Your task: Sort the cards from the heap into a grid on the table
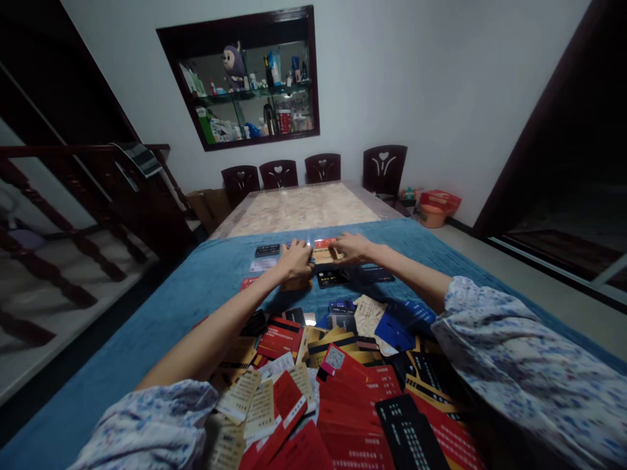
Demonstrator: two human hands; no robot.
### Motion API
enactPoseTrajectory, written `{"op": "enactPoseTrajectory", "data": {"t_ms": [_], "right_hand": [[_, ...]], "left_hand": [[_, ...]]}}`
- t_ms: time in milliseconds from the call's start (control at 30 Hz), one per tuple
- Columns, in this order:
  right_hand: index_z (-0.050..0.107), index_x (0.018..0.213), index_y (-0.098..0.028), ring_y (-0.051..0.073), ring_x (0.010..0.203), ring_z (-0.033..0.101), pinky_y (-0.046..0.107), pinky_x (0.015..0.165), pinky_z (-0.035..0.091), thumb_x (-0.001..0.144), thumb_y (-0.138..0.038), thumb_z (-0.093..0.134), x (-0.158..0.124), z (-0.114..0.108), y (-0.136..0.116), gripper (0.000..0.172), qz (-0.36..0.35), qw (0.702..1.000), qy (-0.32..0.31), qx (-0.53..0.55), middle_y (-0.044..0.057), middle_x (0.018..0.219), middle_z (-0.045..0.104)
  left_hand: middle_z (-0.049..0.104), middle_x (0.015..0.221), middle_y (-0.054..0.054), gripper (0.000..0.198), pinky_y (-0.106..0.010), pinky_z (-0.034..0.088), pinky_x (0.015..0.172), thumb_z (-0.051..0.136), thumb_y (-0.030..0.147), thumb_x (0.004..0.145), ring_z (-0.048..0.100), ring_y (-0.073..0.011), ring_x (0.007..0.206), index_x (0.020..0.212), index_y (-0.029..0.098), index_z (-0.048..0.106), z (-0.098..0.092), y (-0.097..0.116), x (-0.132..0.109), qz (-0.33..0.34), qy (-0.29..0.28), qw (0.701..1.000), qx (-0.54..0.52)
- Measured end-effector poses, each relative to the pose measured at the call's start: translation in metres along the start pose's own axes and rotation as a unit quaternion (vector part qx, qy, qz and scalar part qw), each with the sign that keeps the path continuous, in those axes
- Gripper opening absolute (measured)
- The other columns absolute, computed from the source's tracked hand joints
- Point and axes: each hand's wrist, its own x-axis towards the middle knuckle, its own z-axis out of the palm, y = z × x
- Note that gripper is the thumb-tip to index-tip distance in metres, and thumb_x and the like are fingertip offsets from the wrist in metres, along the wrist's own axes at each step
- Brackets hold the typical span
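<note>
My left hand (pixel 294 260) is over the laid-out cards, palm down, its bent fingers close together. Whatever is under its fingertips is hidden. My right hand (pixel 353 247) reaches in from the other side, its fingers curved and apart at the right end of a gold card (pixel 321 255). A red card (pixel 324 243) lies just beyond. Nearer me are a black VIP card (pixel 333 279) and another dark card (pixel 377 275). Left of my left hand lie a black card (pixel 267 250) and a pale card (pixel 263 264). Between my forearms spreads a loose heap of red cards (pixel 355 408), gold, black, blue and cream ones.
A blue cloth (pixel 181 313) covers the near part of the long table, whose bare marble-patterned top (pixel 298 209) shows beyond. Several dark chairs (pixel 385 170) line the far end. A wooden railing (pixel 63 261) runs on the left; an orange bucket (pixel 434 215) stands on the right.
</note>
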Motion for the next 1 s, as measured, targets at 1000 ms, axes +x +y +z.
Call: {"op": "enactPoseTrajectory", "data": {"t_ms": [1000], "right_hand": [[0.068,0.116,-0.023,0.029,0.107,0.066,0.034,0.08,0.05,0.08,-0.043,0.064,0.035,0.026,0.03,0.041,0.069,0.992,-0.094,0.038,0.012,0.118,0.071]], "left_hand": [[0.064,0.117,-0.013,0.02,-0.057,0.041,0.099,0.063,0.022,0.077,0.053,-0.0343,0.118,0.097,0.019,0.066,0.021,0.002,0.054,0.009,-0.077,0.996,-0.033]]}}
